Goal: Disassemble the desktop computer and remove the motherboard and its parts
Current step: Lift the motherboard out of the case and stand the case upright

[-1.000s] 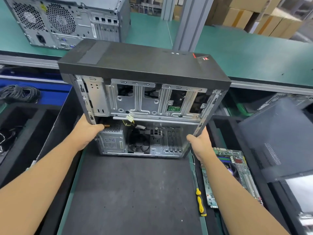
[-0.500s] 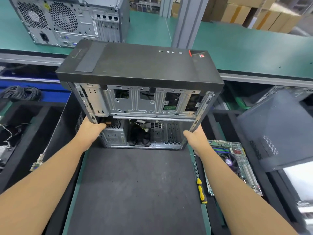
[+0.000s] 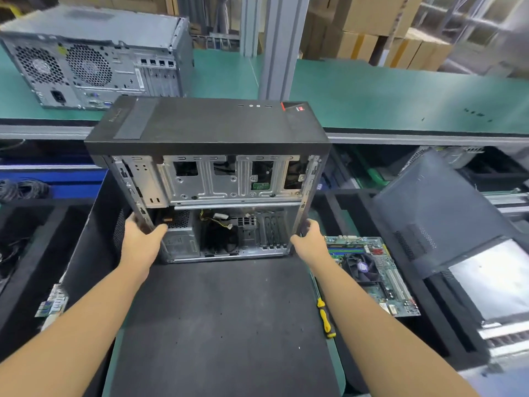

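An open black computer case (image 3: pixel 211 130) stands on its rear end on the dark mat (image 3: pixel 223 325), front panel facing up, bare metal interior toward me. My left hand (image 3: pixel 143 239) grips its left side rail, thumb inside the frame. My right hand (image 3: pixel 310 237) holds the right side rail. Inside I see the drive cage, a power supply at lower left, loose cables and a dark fan area. A removed motherboard (image 3: pixel 372 273) with cooler fan lies to the right of the mat.
A yellow-handled screwdriver (image 3: pixel 325 319) lies at the mat's right edge. Dark side panels (image 3: pixel 446 219) lean at the right. Another grey tower (image 3: pixel 94 58) stands on the green bench behind. A small circuit card (image 3: pixel 51 306) lies at left, black cables (image 3: pixel 23 189) further left.
The case has moved away from me and tipped more upright on the mat, with both hands following along its side rails. My view has lifted a little.
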`<act>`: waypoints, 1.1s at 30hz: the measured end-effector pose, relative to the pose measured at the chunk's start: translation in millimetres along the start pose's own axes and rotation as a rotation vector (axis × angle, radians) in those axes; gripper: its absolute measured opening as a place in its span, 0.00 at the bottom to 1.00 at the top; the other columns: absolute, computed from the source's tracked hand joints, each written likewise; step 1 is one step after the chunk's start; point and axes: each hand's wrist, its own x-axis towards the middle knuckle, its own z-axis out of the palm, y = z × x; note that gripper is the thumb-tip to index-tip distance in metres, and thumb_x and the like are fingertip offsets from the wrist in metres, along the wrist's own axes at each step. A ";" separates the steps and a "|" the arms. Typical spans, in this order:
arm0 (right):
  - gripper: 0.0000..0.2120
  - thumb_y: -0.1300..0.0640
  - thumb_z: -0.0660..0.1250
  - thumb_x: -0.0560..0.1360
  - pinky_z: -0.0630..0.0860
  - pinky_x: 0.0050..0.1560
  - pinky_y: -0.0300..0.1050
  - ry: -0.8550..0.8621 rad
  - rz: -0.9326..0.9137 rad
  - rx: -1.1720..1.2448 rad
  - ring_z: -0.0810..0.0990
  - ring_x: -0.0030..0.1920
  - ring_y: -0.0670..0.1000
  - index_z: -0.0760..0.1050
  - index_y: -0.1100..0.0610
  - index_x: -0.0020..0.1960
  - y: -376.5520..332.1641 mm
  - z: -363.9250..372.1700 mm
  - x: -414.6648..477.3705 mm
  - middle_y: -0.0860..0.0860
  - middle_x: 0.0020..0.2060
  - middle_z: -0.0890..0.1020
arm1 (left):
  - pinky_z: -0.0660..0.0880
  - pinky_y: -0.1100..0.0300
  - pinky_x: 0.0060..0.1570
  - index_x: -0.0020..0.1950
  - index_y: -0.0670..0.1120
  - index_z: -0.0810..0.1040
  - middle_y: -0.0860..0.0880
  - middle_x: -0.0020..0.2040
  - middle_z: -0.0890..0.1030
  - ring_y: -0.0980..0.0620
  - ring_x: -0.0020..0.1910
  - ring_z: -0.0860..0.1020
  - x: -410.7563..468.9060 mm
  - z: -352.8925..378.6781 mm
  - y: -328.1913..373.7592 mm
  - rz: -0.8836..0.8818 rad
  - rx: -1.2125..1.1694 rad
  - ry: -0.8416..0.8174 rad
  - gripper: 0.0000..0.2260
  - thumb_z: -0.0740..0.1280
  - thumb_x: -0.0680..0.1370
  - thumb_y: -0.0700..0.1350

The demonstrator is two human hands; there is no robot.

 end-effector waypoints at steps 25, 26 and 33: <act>0.51 0.50 0.77 0.69 0.59 0.74 0.58 -0.169 -0.101 -0.981 0.49 0.78 0.58 0.46 0.46 0.80 134.6 -153.4 -1.9 0.44 0.79 0.46 | 0.71 0.69 0.38 0.50 0.59 0.75 0.57 0.48 0.80 0.64 0.39 0.76 -151.0 191.4 -44.8 0.239 0.594 -0.998 0.04 0.64 0.81 0.49; 0.52 0.50 0.77 0.69 0.59 0.74 0.59 -0.190 -0.109 -0.993 0.48 0.78 0.58 0.45 0.46 0.80 135.9 -153.8 4.1 0.43 0.79 0.46 | 0.71 0.68 0.38 0.50 0.59 0.75 0.57 0.48 0.80 0.63 0.40 0.76 -150.5 193.4 -46.7 0.227 0.602 -0.991 0.04 0.64 0.81 0.49; 0.51 0.47 0.81 0.61 0.64 0.70 0.54 -0.317 -0.331 -0.977 0.64 0.71 0.56 0.58 0.49 0.77 137.7 -159.1 44.0 0.50 0.70 0.67 | 0.76 0.60 0.46 0.49 0.60 0.75 0.57 0.49 0.81 0.58 0.45 0.79 -142.8 197.5 -63.0 0.156 0.642 -0.936 0.04 0.64 0.80 0.49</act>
